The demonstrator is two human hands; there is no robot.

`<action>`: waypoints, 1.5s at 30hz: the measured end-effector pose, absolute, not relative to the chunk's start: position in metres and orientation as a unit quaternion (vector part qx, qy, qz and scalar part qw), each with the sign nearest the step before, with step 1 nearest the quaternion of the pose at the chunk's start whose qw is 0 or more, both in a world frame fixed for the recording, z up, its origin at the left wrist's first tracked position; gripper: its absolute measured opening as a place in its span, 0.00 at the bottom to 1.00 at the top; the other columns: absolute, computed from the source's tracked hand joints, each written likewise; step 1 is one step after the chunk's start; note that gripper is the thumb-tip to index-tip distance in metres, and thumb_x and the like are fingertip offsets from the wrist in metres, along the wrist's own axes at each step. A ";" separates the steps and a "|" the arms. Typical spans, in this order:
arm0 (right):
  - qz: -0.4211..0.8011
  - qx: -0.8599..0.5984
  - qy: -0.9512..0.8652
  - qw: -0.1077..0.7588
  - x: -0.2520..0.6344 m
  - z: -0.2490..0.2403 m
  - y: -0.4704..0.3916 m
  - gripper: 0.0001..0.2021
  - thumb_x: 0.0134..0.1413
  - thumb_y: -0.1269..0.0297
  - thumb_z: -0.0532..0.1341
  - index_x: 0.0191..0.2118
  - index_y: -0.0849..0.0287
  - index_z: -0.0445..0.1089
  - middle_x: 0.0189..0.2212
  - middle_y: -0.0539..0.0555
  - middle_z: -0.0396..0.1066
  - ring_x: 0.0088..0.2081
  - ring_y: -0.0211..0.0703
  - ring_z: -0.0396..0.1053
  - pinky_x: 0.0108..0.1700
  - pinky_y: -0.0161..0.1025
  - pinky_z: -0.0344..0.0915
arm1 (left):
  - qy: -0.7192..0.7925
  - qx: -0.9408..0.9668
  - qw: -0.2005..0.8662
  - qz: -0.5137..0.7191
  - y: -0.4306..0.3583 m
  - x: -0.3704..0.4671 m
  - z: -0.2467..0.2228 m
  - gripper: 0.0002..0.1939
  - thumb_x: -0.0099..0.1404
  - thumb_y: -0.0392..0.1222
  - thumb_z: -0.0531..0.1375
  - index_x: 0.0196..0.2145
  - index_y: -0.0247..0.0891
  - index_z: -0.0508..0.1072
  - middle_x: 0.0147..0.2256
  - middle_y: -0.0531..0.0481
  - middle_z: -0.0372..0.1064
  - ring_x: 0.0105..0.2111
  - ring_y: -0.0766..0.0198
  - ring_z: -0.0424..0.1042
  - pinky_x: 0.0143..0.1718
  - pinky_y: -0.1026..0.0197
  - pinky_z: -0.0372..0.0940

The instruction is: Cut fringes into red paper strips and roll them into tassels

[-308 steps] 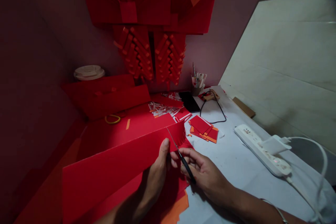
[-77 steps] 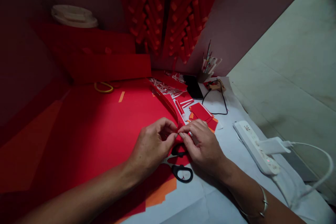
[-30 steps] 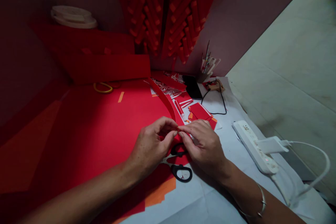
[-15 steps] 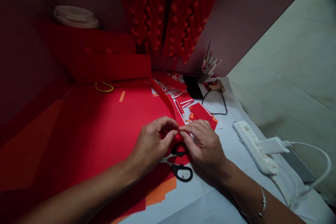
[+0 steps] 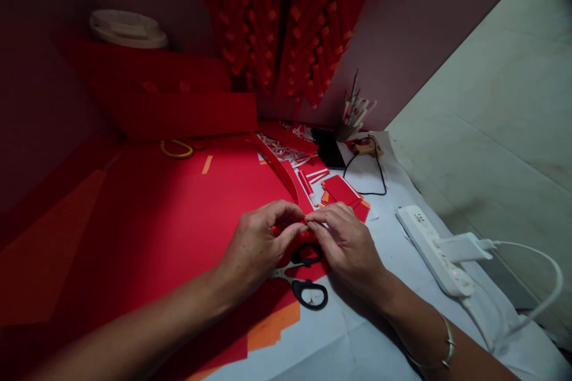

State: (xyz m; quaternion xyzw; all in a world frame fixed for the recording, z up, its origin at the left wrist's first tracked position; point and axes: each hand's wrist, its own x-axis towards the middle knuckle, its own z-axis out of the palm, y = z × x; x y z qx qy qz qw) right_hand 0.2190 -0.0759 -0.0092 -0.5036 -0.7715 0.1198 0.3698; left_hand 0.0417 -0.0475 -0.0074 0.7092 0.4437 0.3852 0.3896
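Note:
A long red paper strip point(image 5: 281, 172) curves from the back of the table down to my fingertips. My left hand point(image 5: 263, 238) pinches its near end between thumb and forefinger. Touching it at the fingertips, my right hand point(image 5: 348, 244) pinches the same end; the exact fold there is mostly hidden by my fingers. Scissors with black handles point(image 5: 313, 295) lie just below my hands, their blades partly under my left hand. Large red paper point(image 5: 179, 214) spreads beneath and to the left.
Behind my hands lie a red glue stick point(image 5: 307, 184), red paper pieces point(image 5: 342, 189), paper shreds point(image 5: 279, 149) and a black phone point(image 5: 328, 149). A pen cup point(image 5: 346, 130) stands at the back. A white power strip point(image 5: 433, 250) lies right; a yellow-handled tool point(image 5: 177, 155) lies back left.
The far part of the red strip has swung slightly left and looks straighter. My hands stay together at its near end, almost unmoved.

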 end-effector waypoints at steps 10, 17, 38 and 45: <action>0.147 -0.482 -0.775 0.381 0.221 -0.010 -0.073 0.08 0.63 0.72 0.58 0.40 0.55 0.74 0.33 0.54 0.76 0.36 0.49 0.69 0.41 0.47 0.65 | 0.408 0.732 0.375 0.396 -0.042 0.037 -0.006 0.01 0.62 0.36 0.63 0.32 0.39 0.75 0.28 0.55 0.75 0.28 0.67 0.73 0.32 0.68 0.66; 0.159 -0.475 -0.774 0.388 0.219 -0.008 -0.075 0.10 0.63 0.74 0.56 0.40 0.54 0.74 0.34 0.54 0.76 0.36 0.49 0.69 0.41 0.47 0.65 | 0.406 0.738 0.364 0.397 -0.042 0.036 -0.005 0.02 0.63 0.38 0.63 0.32 0.39 0.75 0.28 0.54 0.75 0.28 0.66 0.74 0.32 0.67 0.66; 0.341 -0.511 -0.680 0.400 0.220 -0.004 -0.074 0.09 0.63 0.68 0.57 0.36 0.56 0.75 0.32 0.53 0.73 0.36 0.47 0.71 0.41 0.45 0.67 | 0.340 0.772 0.345 0.411 -0.041 0.033 -0.008 0.10 0.65 0.32 0.61 0.41 0.41 0.81 0.32 0.49 0.75 0.30 0.67 0.74 0.31 0.67 0.67; 0.432 -0.528 -0.614 0.397 0.219 -0.006 -0.075 0.11 0.64 0.59 0.58 0.38 0.59 0.76 0.31 0.52 0.75 0.31 0.43 0.73 0.33 0.39 0.71 | 0.311 0.785 0.295 0.446 -0.038 0.031 -0.008 0.08 0.65 0.33 0.61 0.38 0.38 0.81 0.30 0.50 0.74 0.28 0.69 0.74 0.28 0.70 0.66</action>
